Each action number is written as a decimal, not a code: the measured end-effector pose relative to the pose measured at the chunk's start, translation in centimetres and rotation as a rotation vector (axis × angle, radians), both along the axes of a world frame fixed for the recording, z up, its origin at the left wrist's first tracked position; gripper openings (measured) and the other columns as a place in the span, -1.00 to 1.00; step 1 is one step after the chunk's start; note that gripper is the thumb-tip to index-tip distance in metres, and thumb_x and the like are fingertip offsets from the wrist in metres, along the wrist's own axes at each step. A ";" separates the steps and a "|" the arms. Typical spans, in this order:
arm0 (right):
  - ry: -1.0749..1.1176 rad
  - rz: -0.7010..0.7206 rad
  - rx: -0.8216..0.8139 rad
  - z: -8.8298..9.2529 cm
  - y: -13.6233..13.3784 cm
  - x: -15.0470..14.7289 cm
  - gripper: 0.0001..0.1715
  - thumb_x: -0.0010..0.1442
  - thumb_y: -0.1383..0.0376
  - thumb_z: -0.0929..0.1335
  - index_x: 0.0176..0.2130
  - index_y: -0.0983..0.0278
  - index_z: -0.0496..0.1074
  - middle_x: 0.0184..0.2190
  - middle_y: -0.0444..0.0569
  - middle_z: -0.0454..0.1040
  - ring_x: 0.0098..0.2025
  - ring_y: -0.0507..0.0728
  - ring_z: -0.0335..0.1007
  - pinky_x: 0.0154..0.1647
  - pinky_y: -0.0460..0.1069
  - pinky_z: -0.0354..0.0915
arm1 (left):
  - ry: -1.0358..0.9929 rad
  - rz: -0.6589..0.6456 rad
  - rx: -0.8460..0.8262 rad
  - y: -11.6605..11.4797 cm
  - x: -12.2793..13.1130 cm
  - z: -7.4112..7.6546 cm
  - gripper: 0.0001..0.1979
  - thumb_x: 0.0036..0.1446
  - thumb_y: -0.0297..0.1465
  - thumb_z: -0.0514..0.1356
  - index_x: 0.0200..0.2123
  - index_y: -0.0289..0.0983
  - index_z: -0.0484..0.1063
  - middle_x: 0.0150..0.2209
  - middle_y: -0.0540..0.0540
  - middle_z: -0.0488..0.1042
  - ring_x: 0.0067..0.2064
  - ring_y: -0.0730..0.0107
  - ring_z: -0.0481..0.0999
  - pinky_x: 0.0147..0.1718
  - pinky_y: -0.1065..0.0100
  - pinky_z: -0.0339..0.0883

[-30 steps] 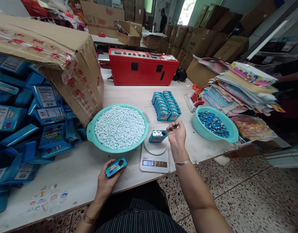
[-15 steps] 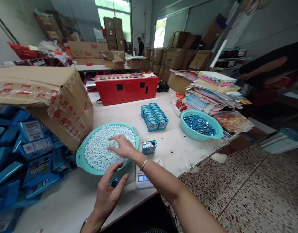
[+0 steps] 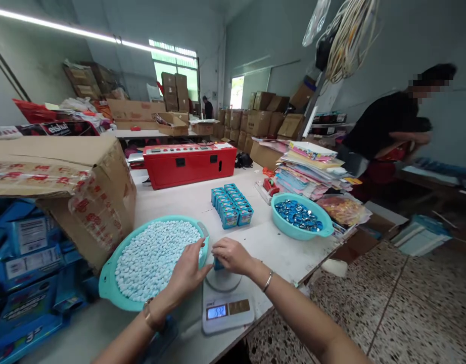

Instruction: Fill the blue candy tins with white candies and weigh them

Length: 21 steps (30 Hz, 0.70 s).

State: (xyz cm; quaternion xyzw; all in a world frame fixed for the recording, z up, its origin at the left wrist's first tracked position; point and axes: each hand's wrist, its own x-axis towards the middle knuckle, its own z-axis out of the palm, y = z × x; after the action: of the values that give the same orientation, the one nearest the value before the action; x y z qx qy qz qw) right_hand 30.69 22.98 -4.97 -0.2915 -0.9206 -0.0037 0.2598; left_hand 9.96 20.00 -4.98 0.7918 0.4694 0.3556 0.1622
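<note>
My right hand [image 3: 233,255] is bent over a small blue tin [image 3: 218,263] on the round plate of a white digital scale [image 3: 228,316]. Its fingers are drawn together at the tin's top, and whatever they hold is hidden. Just left of the tin, my left hand [image 3: 188,268] has thumb and fingers apart, its fingertips close to the rim of a turquoise basin [image 3: 121,298]. Pale blue and white candies [image 3: 153,258] fill this basin. The lit scale display [image 3: 217,311] seems to read 15.32. Under my left wrist lies a partly covered blue object [image 3: 165,331].
Two rows of blue tins [image 3: 231,207] stand beyond the scale. A second turquoise basin [image 3: 299,232] holds shiny blue pieces. At left, a cardboard box [image 3: 107,197] contains blue packets [image 3: 32,293]. Behind are a red case [image 3: 191,167] and stacked papers [image 3: 305,169]. A person [image 3: 388,126] bends at right.
My right hand has moved from above the candies to the tin on the scale. My left hand has risen toward the tin. The view has tilted up, bringing a person at right into sight.
</note>
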 end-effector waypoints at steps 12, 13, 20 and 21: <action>0.045 -0.013 0.123 -2.5 0.4 1.6 -0.76 0.30 0.33 0.22 -0.27 0.23 0.47 -0.15 0.01 0.57 -0.12 0.09 0.47 -0.06 -0.02 0.42 | 0.143 -0.069 -0.043 4.7 3.9 -4.2 -0.25 -0.07 -0.47 0.10 0.27 -0.31 0.15 -0.04 -0.18 0.56 0.07 0.07 0.51 0.29 -0.18 -0.05; 0.042 -0.004 0.121 -2.3 0.2 2.1 -0.75 0.31 0.34 0.21 -0.26 0.23 0.47 -0.19 0.02 0.57 -0.14 0.09 0.48 -0.07 -0.01 0.43 | 0.155 -0.071 -0.062 4.2 4.0 -3.6 -0.25 -0.06 -0.47 0.11 0.28 -0.31 0.14 -0.07 -0.18 0.56 0.06 0.08 0.52 0.29 -0.19 -0.06; 0.136 0.019 0.143 -2.9 0.1 5.3 -0.69 0.29 0.40 0.26 0.00 0.25 0.44 -0.08 0.13 0.53 0.04 0.16 0.45 0.03 0.11 0.43 | 0.211 -0.052 -0.163 3.0 4.7 -0.7 -0.25 0.01 -0.41 0.16 0.30 -0.32 0.07 -0.09 -0.19 0.54 0.10 0.06 0.47 0.30 -0.21 -0.15; 0.145 0.010 0.142 -3.1 -0.1 5.5 -0.66 0.29 0.41 0.26 0.03 0.25 0.42 -0.06 0.14 0.53 0.07 0.16 0.43 0.05 0.11 0.43 | 0.212 -0.052 -0.163 3.0 4.7 -0.8 -0.25 0.01 -0.41 0.16 0.31 -0.31 0.06 -0.09 -0.18 0.54 0.10 0.06 0.47 0.30 -0.20 -0.15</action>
State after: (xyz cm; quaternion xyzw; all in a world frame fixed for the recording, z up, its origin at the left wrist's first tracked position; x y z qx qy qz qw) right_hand 36.16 22.90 -8.02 -0.2673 -0.8981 -0.0468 0.3459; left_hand 14.70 23.03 -5.78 0.8209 0.4907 0.2266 0.1846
